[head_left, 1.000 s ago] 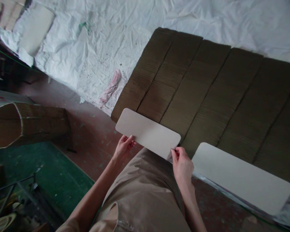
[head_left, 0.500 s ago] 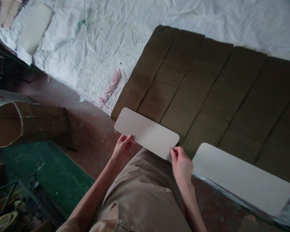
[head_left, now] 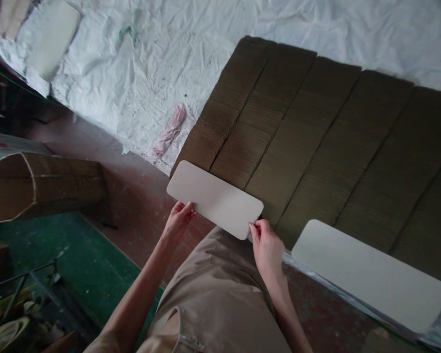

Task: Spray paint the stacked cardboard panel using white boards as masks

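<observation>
I hold a pale rounded cardboard piece (head_left: 215,198) flat in front of my thigh. My left hand (head_left: 178,219) grips its near left edge with the thumb on top. Its near right corner is pinched by my right hand (head_left: 266,247). The piece overlaps the near end of several rows of brown cardboard sheets (head_left: 316,142) packed on edge on the floor.
A second pale rounded piece (head_left: 371,274) lies at the right on a shiny strip. A white crumpled sheet (head_left: 150,63) covers the floor behind, with a pink rag (head_left: 169,130) on it. A brown cardboard tube (head_left: 40,184) lies at left beside a green mat (head_left: 81,264).
The pale piece and both hands have shifted slightly to the left and a little toward me. The grips are unchanged.
</observation>
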The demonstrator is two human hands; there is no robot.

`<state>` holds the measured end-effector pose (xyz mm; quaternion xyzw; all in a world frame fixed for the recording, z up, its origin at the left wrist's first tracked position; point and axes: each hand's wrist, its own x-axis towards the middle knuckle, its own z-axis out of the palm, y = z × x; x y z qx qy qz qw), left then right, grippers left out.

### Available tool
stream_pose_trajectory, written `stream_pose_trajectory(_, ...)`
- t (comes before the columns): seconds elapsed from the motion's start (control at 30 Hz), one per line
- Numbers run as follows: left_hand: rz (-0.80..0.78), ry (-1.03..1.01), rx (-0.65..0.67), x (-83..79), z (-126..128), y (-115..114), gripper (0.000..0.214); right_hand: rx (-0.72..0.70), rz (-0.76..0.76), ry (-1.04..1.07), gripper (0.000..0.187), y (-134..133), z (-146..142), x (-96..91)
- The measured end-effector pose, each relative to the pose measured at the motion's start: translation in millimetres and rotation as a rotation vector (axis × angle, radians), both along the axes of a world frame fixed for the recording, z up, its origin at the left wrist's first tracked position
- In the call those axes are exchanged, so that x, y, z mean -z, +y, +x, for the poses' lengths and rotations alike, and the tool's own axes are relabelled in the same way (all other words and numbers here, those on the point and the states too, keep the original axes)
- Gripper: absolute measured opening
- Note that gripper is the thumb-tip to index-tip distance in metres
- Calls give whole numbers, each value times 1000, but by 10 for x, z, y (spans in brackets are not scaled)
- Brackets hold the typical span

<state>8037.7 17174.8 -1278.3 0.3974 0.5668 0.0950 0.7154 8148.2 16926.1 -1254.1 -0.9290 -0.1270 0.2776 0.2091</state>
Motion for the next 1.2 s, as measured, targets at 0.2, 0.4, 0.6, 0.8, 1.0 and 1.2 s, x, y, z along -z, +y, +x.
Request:
stream_pose_trajectory(0.2,-11,-29,27,62,-41,33,34,-16,-25,8,33,23,20,9)
stream_pose_trajectory(0.4,-29,-27,24,108,-42,26,35,-5,-19,15,34,23,60,-10)
stream_pose_trajectory(0.6,-34,-31,13,108,-43,24,36,-4,-47,34,28,36,83,-7)
stream_pose_trajectory(0.8,3,-16,16,129,-62,55,34,-22,-39,34,29,56,91,-16)
stream_pose_trajectory(1.0,0,-12,9,118,-56,78,36,-24,-21,10,33,72,80,-8)
stream_pose_trajectory(1.2,-11,-29,20,95,-34,29,33,-18,-19,7,32,24,78,5)
